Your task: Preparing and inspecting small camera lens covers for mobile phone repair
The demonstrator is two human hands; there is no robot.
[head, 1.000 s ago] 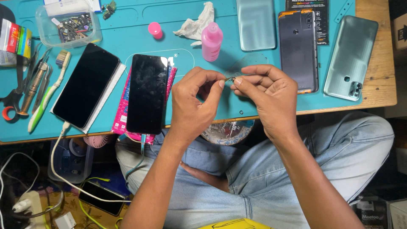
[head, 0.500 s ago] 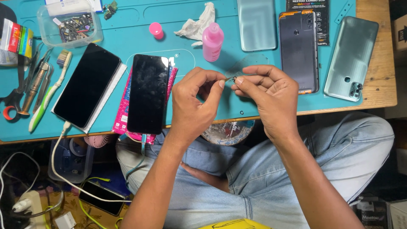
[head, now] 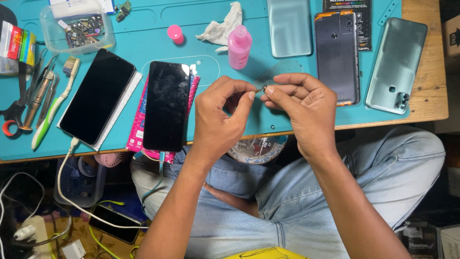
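My left hand (head: 221,120) and my right hand (head: 303,109) meet over the front edge of a teal work mat (head: 143,38). Between their fingertips they pinch a tiny dark part (head: 262,88); it is too small to tell what it is. A black phone (head: 166,105) lies face up on a pink packet just left of my left hand, with a cable plugged into its bottom. A second black phone (head: 98,96) lies further left, also on a cable.
A pink bottle (head: 238,46), a pink cap (head: 175,33) and a crumpled white tissue (head: 221,26) lie behind my hands. Phone back covers (head: 289,26) (head: 337,56) (head: 396,64) rest at the right. A clear parts box (head: 76,29), a toothbrush (head: 53,109) and hand tools (head: 33,100) sit at the left.
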